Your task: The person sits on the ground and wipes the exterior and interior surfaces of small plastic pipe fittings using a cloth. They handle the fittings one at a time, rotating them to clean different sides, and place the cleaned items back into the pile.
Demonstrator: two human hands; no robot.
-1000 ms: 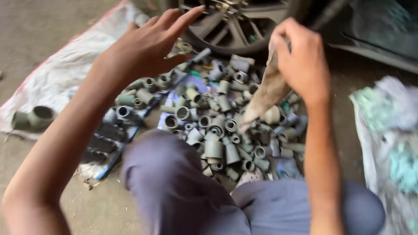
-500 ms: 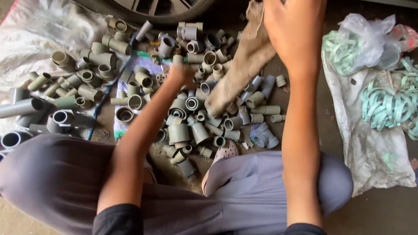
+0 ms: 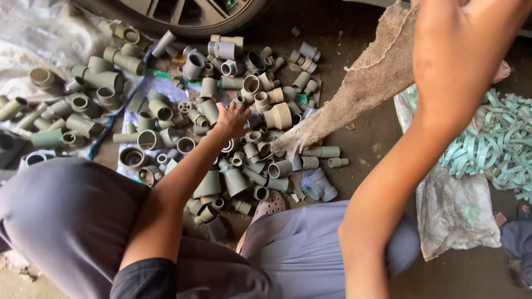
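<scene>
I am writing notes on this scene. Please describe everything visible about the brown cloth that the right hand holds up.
The cloth is a rough, fuzzy rag of brownish-grey fabric with frayed, uneven edges. It looks worn and dusty. The right hand grips its upper end near the top of the picture, so it hangs slanted down to the left. Its narrow lower end rests at the edge of the pile of grey pipe fittings on the ground. The left hand does not touch it.

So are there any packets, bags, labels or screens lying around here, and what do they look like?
Plastic sack: right side, on the ground, crumpled, grey-clear, with pale green clips heaped on its far end.
Printed sheet: under the grey pipe fittings, flat, bluish-purple with a green edge.
White sack: top left, crumpled, whitish.
No screens or signs in view.
</scene>
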